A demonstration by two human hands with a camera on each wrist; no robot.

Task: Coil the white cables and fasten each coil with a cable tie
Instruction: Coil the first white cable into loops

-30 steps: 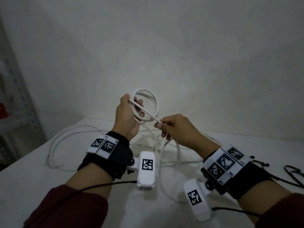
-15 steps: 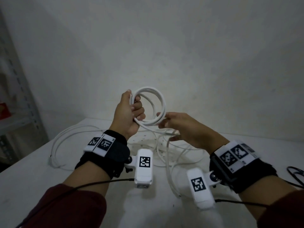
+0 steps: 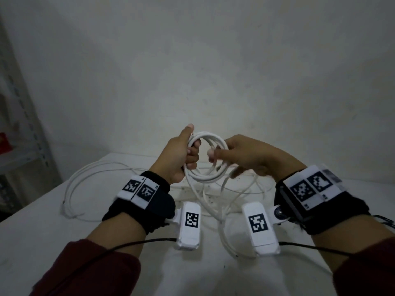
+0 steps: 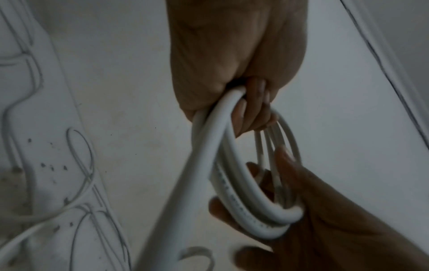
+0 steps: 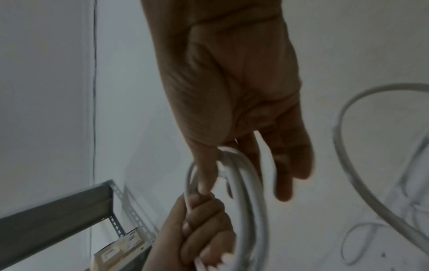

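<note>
The white table lies under my two forearms, and both are raised above it, side by side, wrists turned in toward each other. Loose white cable is spread over the table behind my hands in wide loops, and one strand climbs from it up to the coil. The coil is held in the air above the middle of the table, between my two hands.

My left hand grips the left side of the coil, fingers curled round several turns and thumb standing straight up. My right hand holds the right side: in the wrist view the thumb presses the turns against the index finger, while the other fingers hang loosely.

Where the cable ends I cannot make out; my palms cover part of the turns. The far loops are blurred in both wrist views.
</note>
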